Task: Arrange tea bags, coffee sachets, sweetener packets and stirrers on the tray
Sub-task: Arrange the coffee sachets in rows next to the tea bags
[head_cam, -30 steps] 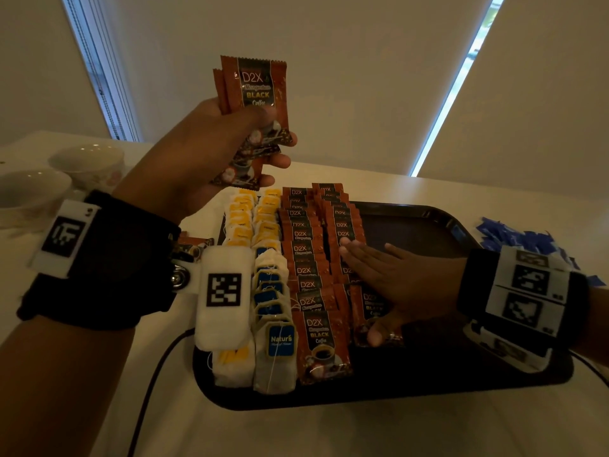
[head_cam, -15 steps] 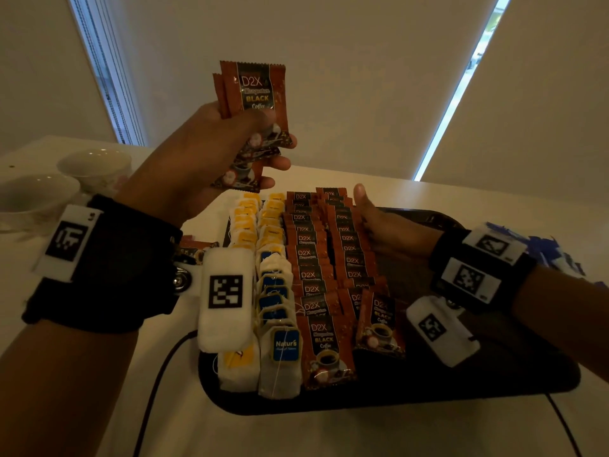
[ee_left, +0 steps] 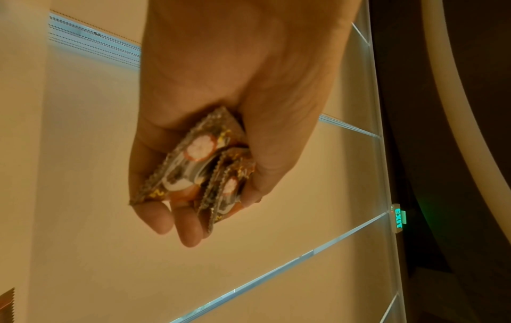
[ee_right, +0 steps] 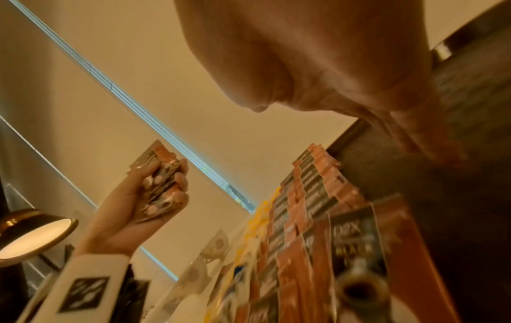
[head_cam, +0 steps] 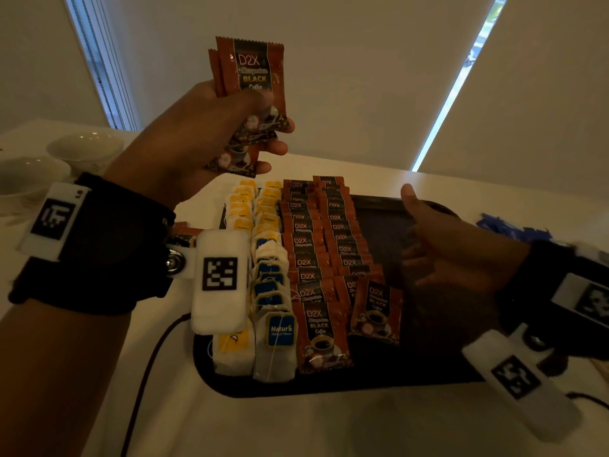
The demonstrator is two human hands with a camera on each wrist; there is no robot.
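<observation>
A white table (head_cam: 329,430) is seen under a dark tray (head_cam: 379,380), on which two rows of tea bags (head_cam: 263,291) and two rows of coffee sachets (head_cam: 316,255) are laid, overlapped from far edge to near edge, long axes along the rows. Two white cups (head_cam: 82,153) are set on the table at far left, and blue packets (head_cam: 514,225) are heaped just right of the tray. A small stack of sachets (head_cam: 250,94) is held upright above the tray's far left corner by the left hand (head_cam: 184,136); thumb in front, fingers (ee_left: 190,227) curled behind the lower halves, printed tops pointed up. The right hand (head_cam: 441,255) is held over the tray's bare right part, beside the sachet rows, thumb raised, fingers loosely bent, nothing gripped
</observation>
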